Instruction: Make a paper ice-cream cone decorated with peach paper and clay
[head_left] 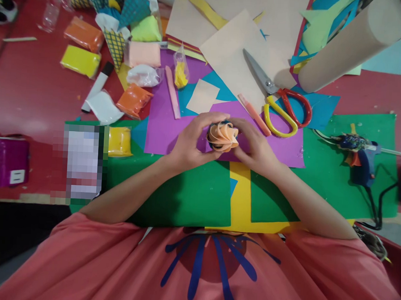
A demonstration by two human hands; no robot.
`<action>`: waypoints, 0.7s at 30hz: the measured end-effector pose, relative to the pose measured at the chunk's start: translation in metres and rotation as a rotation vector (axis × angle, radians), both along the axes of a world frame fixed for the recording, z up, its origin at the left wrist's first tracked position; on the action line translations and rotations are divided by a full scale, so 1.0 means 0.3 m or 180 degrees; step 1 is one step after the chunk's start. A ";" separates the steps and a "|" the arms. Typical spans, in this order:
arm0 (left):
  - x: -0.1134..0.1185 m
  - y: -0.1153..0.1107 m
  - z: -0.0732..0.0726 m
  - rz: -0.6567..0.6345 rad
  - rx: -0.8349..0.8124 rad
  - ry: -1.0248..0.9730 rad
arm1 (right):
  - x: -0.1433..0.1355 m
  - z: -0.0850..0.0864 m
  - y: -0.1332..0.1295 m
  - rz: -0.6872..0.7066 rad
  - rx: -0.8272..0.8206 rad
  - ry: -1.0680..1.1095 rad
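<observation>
Both hands are cupped around a small peach-coloured swirl [224, 137] with ridged, twisted folds, which has a dark blue edge showing behind it. My left hand [194, 143] curls round its left side, fingers along the far edge and thumb near the front. On the opposite side, my right hand [254, 146] presses against it with bent fingers. Under the hands lies a purple sheet [161, 136]. Just beyond the right hand are a pinkish-orange cutter-like stick [254, 114] and scissors [274, 93] with one yellow and one red handle.
A glue gun [361, 154] lies at the right on a green sheet [191, 198]. A large beige paper roll [350, 48] is at the back right. At the left are packets of coloured clay [80, 61], a marker [98, 86] and patterned paper cones [114, 42].
</observation>
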State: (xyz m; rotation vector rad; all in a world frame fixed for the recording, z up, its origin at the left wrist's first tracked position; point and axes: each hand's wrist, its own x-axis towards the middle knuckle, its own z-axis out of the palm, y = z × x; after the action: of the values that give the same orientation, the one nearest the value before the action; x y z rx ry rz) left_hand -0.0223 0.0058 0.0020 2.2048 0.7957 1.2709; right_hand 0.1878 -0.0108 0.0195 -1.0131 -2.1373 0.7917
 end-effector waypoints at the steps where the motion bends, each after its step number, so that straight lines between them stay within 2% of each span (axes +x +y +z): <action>1: -0.003 0.002 -0.005 0.0050 -0.0047 -0.0052 | 0.007 0.014 0.000 -0.0184 0.0022 0.0024; 3: -0.008 0.005 -0.010 0.0157 -0.0164 0.0042 | 0.019 0.041 -0.003 -0.0482 0.0110 0.0024; 6: -0.010 0.008 -0.007 0.0105 -0.0159 0.0355 | 0.026 0.068 -0.016 -0.0551 0.0332 -0.0047; 10: -0.010 0.009 0.001 -0.0300 -0.0064 0.0183 | 0.020 0.078 -0.025 -0.0396 0.0648 0.0122; 14: -0.014 -0.007 0.016 -0.0835 -0.0565 0.0047 | 0.014 0.086 -0.020 -0.0125 0.1276 0.0583; 16: -0.018 -0.017 0.027 -0.1025 -0.0850 0.0113 | 0.013 0.091 -0.019 -0.0008 0.1389 0.0639; 18: -0.023 -0.022 0.039 -0.1082 -0.0944 0.0201 | 0.016 0.094 -0.019 0.0059 0.1510 0.0608; 21: -0.024 -0.018 0.055 -0.0886 -0.1071 0.0387 | 0.026 0.086 -0.013 0.0147 0.1816 0.0516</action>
State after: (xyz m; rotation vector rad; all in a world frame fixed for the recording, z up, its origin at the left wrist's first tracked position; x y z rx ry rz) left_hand -0.0295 0.0004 0.0184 2.0443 0.6627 0.8113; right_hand 0.1956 -0.0147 0.0452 -0.5789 -2.0693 0.2385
